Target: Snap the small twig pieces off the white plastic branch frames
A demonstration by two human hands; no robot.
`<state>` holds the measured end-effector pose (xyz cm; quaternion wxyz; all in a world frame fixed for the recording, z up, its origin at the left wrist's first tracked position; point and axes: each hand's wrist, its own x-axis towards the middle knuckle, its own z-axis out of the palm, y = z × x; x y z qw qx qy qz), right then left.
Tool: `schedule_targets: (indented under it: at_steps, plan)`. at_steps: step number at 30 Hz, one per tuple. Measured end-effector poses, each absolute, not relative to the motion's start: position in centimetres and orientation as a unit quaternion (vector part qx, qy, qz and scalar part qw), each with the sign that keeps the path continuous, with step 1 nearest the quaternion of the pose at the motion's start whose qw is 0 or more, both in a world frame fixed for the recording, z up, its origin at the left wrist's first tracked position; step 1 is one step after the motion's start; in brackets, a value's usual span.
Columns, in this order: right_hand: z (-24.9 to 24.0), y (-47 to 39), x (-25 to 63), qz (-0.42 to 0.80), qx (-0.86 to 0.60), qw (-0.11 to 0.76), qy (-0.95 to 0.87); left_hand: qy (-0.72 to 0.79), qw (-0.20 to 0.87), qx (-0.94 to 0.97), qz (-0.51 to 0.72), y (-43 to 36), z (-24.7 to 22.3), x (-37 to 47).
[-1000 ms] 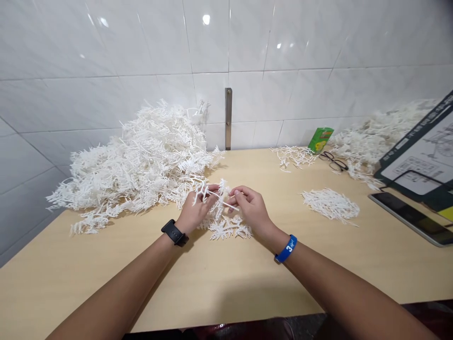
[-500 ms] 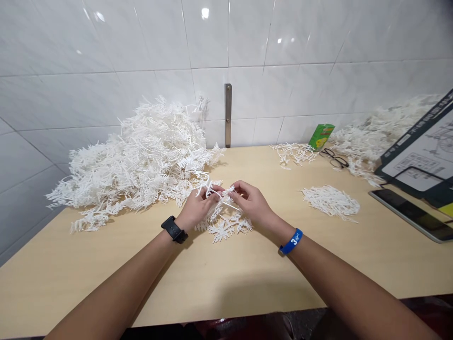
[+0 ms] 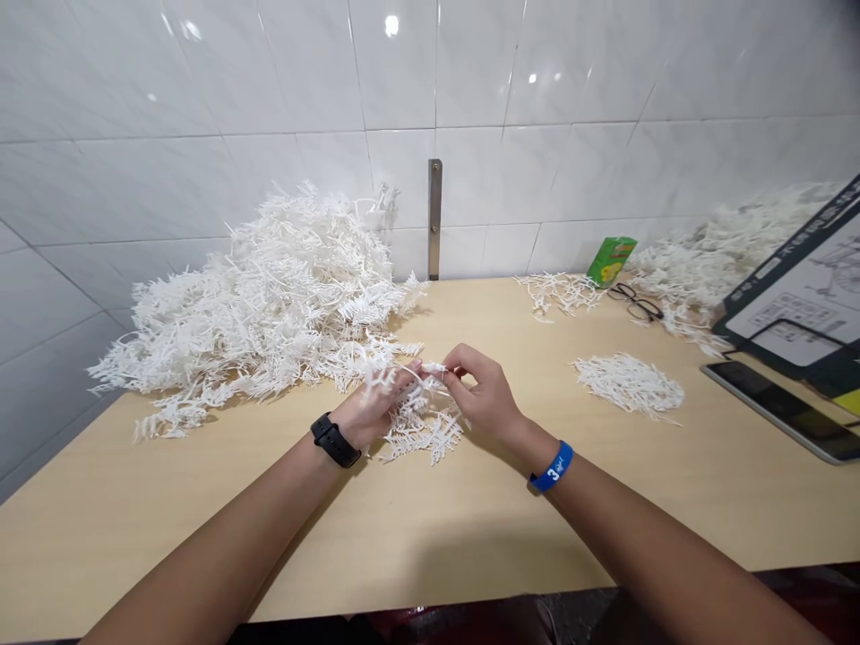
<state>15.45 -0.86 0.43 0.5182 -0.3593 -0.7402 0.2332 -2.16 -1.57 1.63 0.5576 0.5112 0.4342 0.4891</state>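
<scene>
My left hand (image 3: 368, 414), with a black watch on its wrist, is closed on a white branched plastic piece (image 3: 382, 382), whose blurred prongs stick up over the fingers. My right hand (image 3: 489, 392), wearing a blue wristband, pinches the white plastic at its right end, close to the left fingertips. The exact grip points are partly hidden. Under both hands lies a small clump of similar white pieces (image 3: 430, 437) on the table. A large heap of tangled branched pieces (image 3: 269, 296) rises just beyond and to the left of my left hand.
On the wooden table (image 3: 336, 546), a flat pile of thin white pieces (image 3: 630, 383) lies to the right. Farther back are loose pieces (image 3: 561, 294), a green box (image 3: 610, 261), glasses (image 3: 635, 303) and another white heap (image 3: 712, 242). A phone (image 3: 786, 408) lies by a dark printed board (image 3: 799, 296).
My left hand has rolled over and shifted slightly left and down, and the branched piece has tipped with it. My right hand keeps its pinch, a little farther right. The clump underneath has shifted slightly left.
</scene>
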Motion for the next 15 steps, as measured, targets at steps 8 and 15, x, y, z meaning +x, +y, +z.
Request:
schedule_targets:
  at_steps: [8,15]
  plan:
    - [0.48,-0.43,15.67,0.184,-0.280,0.452,-0.827,0.376,0.668,0.414,0.492,-0.77,1.49,-2.24]
    - [0.71,-0.50,15.66,0.283,-0.396,0.480,-0.730,0.378,0.658,0.439,0.482,-0.90,2.15,-2.41]
